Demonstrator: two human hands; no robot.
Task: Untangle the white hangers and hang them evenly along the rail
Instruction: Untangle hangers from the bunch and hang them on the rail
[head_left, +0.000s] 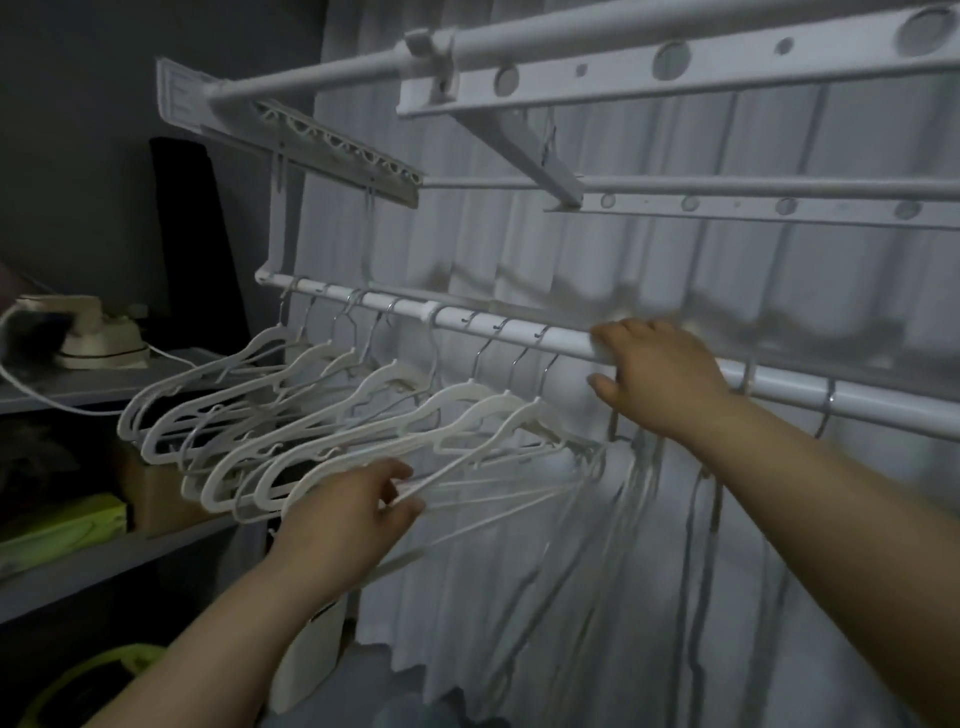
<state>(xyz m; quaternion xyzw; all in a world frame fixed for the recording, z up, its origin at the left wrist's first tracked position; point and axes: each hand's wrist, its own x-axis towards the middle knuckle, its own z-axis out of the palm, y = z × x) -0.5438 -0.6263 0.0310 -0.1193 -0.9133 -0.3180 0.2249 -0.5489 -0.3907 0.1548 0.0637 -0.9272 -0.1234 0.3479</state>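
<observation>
The right hand (660, 379) is on the rail (467, 326), a little to the right of the middle of the view. Its fingers lie curled over the top of the white tube and the thumb stands under it, so the hand clasps the rail. Just below this hand, at six o'clock from it, a metal hook hangs down; I cannot tell if the hand touches it.

The left hand (353, 512) is lower, at about eight o'clock from the right hand. Its thumb and curled fingers pinch several thin lower bars of the white hangers (311, 431), near the right end of the bundle.

The white hangers hang by their metal hooks from the rail, in a row at nine to ten o'clock from the right hand. Their bodies lean toward the left and down, and they overlap one another, with the bars crossing. At three o'clock from the right hand, past the wrist, two more hooks (831, 400) sit on the rail, apart from each other. What hangs from them is blurred.

Behind the rail a white curtain (675, 260) falls in folds. At twelve o'clock a white drying rack (675, 62) with long bars goes across the top of the view. At nine o'clock stands a grey shelf (156, 366) with a white iron (88, 332) and its cable on it. On a lower board, at eight o'clock, lies a green box (62, 525).
</observation>
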